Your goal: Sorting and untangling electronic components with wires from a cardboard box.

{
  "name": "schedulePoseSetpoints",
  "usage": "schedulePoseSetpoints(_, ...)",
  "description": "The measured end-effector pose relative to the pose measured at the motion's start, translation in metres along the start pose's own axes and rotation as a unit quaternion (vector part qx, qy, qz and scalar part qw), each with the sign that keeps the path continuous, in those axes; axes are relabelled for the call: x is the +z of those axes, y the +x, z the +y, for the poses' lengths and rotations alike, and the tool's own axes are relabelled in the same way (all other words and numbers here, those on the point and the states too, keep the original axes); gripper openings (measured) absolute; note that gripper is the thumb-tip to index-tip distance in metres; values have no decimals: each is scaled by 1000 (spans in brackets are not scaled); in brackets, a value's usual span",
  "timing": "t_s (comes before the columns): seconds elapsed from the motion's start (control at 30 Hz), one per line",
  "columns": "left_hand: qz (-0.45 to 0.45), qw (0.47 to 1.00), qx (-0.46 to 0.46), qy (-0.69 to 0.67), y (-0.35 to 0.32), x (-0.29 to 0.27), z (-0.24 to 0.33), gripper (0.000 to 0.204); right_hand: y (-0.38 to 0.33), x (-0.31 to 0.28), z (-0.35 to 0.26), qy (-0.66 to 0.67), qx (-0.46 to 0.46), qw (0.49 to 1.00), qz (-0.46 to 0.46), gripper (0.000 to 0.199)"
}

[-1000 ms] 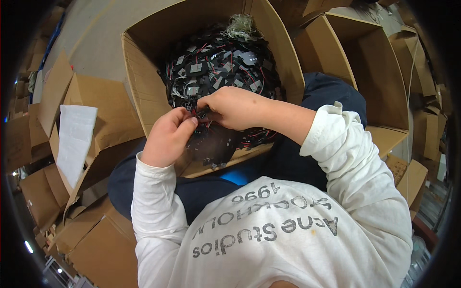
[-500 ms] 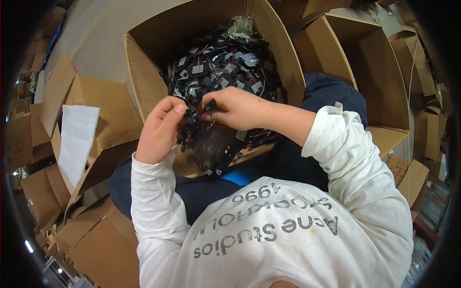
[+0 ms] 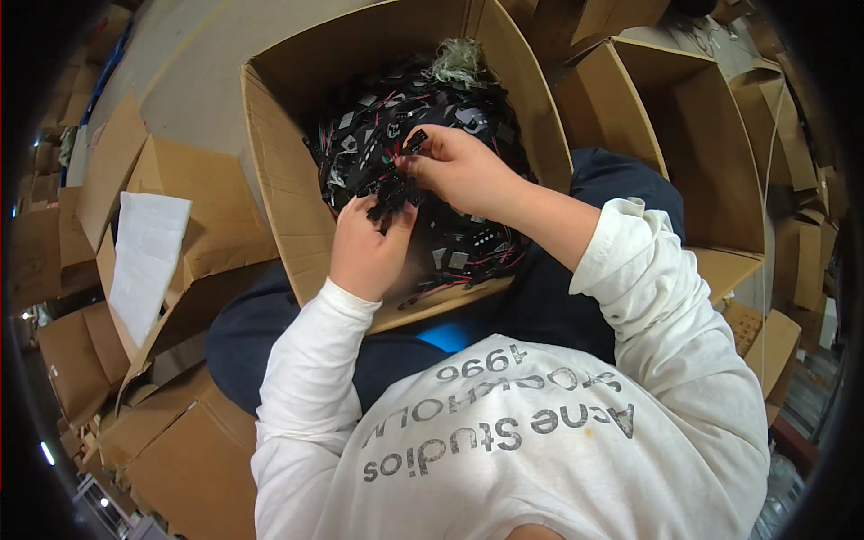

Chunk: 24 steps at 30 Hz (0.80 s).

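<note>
My left hand (image 3: pixel 369 247) closes its fingers on a bunch of small black connectors (image 3: pixel 393 191) with thin wires, held over the box. Just above and to the right, my right hand (image 3: pixel 463 171) pinches one of the black connectors (image 3: pixel 417 139) of the same bunch, with red and green wires beside its fingertips. Beneath both hands lies a heap of black cable parts (image 3: pixel 486 236) with grey and white tabs and red wires, inside a large cardboard box (image 3: pixel 279 171). The fingers hide part of the bunch.
A tangle of clear strips (image 3: pixel 457 63) lies on the heap's far side. To the left stands an open carton (image 3: pixel 211 211) with a white sheet (image 3: pixel 148 261) over its edge. Another open carton (image 3: pixel 706 135) is at the right. My dark-trousered legs (image 3: pixel 621 184) flank the box.
My left hand has moved right, under the right hand. My right hand has shifted slightly up and away. The bunch that dangled over the box's near edge is now gathered higher up.
</note>
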State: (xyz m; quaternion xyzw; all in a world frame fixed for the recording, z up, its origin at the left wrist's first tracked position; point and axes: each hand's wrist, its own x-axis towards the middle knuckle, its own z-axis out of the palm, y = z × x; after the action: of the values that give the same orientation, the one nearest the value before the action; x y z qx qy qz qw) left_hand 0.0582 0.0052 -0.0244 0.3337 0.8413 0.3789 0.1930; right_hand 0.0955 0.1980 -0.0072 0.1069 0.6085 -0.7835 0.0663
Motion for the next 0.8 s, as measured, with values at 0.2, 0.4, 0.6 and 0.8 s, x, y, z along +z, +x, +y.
schedulePoseSetpoints(0.2, 128, 945, 48, -297, -6, 2, 19, 29, -9, 3, -18, -86, -19, 995, -43, 13)
schedulePoseSetpoints(0.4, 117, 968, 81, -209, -14, -9, 12, 22, -26, 10, -35, -120, 4, 991, -58, 16)
schedulePoseSetpoints(0.6, 52, 959, 66, -270, 2, -21, 17, 27, -25, -4, -35, -42, 63, 993, -90, 21)
schedulePoseSetpoints(0.8, 42, 957, 98, -270, 14, -13, 8, 45, -21, -8, -40, -343, 48, 938, -25, 25)
